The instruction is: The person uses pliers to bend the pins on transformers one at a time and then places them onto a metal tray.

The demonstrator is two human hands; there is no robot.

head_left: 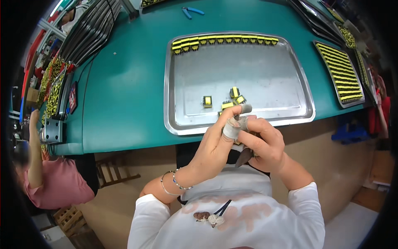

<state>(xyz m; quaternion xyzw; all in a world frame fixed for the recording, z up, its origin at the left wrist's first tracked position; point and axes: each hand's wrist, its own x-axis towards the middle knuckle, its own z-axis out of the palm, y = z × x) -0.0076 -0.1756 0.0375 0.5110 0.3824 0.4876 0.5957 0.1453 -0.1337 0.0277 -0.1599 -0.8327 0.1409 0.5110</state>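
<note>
White shirt (257, 230) lies behind fingers (246, 108); left hand (211, 152) and right hand (266, 143) meet, grasp unclear; beyond, 1 long row of components (229, 39) looks done, nearer loose pieces (208, 101) seem left

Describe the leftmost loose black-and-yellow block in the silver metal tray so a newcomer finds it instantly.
On the green tabletop lies a large silver metal tray with rounded corners. In its near-left part sits a small black-and-yellow block. It stands alone; the other loose blocks cluster to its right, near the person's left hand.
</note>
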